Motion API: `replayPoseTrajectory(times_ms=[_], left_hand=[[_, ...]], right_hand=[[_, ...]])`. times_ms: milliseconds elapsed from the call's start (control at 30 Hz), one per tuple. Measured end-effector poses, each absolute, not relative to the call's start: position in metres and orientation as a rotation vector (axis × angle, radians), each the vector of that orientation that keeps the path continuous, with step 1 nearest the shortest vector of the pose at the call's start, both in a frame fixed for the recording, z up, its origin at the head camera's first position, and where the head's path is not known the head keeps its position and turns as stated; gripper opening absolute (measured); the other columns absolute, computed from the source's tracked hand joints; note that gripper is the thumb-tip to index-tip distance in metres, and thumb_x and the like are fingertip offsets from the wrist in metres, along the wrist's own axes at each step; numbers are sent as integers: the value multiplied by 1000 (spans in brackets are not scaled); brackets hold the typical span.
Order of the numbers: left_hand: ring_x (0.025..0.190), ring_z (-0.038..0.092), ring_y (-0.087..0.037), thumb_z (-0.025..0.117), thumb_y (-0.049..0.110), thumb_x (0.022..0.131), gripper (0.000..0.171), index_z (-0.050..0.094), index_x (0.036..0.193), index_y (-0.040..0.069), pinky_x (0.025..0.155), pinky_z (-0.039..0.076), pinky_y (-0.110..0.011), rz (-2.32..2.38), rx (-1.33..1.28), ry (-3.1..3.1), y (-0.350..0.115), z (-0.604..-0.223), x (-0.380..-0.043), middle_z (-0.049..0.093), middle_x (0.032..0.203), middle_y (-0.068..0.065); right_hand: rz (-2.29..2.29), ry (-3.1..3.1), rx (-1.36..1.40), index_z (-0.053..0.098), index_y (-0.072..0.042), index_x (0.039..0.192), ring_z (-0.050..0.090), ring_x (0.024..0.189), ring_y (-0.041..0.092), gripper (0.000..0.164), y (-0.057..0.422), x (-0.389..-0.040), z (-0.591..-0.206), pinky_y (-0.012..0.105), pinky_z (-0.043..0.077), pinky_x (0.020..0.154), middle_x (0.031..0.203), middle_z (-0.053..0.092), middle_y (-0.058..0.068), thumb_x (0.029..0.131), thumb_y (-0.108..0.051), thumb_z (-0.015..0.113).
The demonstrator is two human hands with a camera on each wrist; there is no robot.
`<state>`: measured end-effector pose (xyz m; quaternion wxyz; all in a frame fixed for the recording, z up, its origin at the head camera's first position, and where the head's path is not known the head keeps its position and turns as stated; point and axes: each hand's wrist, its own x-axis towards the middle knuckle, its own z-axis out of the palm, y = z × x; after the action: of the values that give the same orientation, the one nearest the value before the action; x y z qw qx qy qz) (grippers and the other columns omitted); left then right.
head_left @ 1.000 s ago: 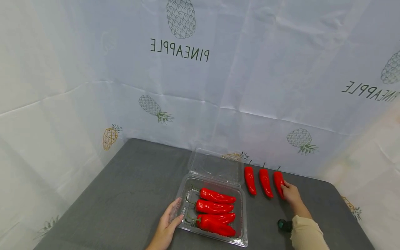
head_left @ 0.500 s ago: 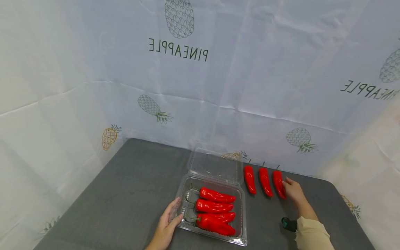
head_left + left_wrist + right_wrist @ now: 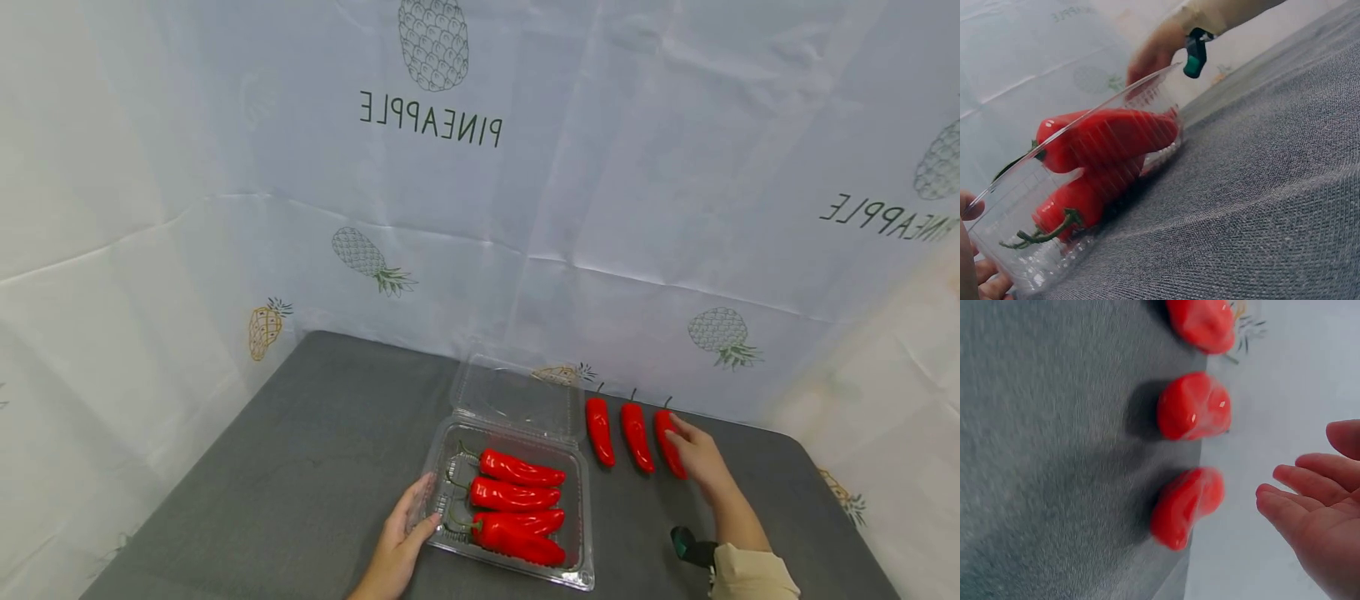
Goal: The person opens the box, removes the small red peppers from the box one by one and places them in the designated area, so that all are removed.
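My left hand (image 3: 397,533) grips the left wall of a clear plastic clamshell container (image 3: 581,533), thumb over the rim. The lid (image 3: 517,400) lies folded back. Inside are several red chili peppers (image 3: 517,497) with green stems, lying crosswise; the left wrist view shows peppers (image 3: 1110,137) stacked against the clear wall. Outside, to the right, stand out three more red peppers in a row: a left one (image 3: 599,429), a middle one (image 3: 637,437) and a right one (image 3: 663,433). My right hand (image 3: 699,458) hovers at the right pepper, its fingers (image 3: 1279,503) straight and holding nothing.
A grey cloth-covered table (image 3: 300,467) lies beneath everything. Behind it hangs a white curtain (image 3: 525,208) with pineapple prints. A dark wrist camera (image 3: 692,546) sticks out from my right sleeve.
My right hand has left the right pepper's side and risen slightly over its upper part. The three peppers in the row are almost unmoved. My left hand stays on the container.
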<state>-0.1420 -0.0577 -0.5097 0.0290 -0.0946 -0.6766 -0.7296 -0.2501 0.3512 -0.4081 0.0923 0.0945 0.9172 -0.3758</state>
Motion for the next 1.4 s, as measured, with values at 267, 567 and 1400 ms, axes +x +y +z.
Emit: replayPoseTrajectory(times_ms=[267, 567, 1400], left_hand=[[121, 31, 18, 51, 7, 94, 51, 31, 138, -10, 98, 23, 0, -2244, -291, -2086, -57, -510, -142, 32, 144, -31], [120, 31, 18, 52, 8, 93, 52, 32, 138, -9, 98, 24, 0, -2250, -271, -2103, -57, -511, -142, 32, 144, -31], [121, 32, 17, 51, 7, 93, 51, 33, 137, -9, 98, 24, 0, -2231, -295, -2083, -58, -512, -142, 33, 144, -31]], right_hand=[[-1162, 2723, 189, 19, 0, 147, 20, 136, 45, 69, 332, -235, -398, 59, 23, 109, 148, 22, 31, 98, -42, 42], [-1245, 2688, 26, 29, -2, 145, 27, 135, 44, 69, 302, -213, -387, 56, 36, 103, 149, 27, 26, 92, -36, 57], [-1461, 2442, -360, 40, 3, 138, 33, 134, 39, 63, 219, -167, -386, 47, 34, 105, 143, 41, 22, 86, -23, 66]])
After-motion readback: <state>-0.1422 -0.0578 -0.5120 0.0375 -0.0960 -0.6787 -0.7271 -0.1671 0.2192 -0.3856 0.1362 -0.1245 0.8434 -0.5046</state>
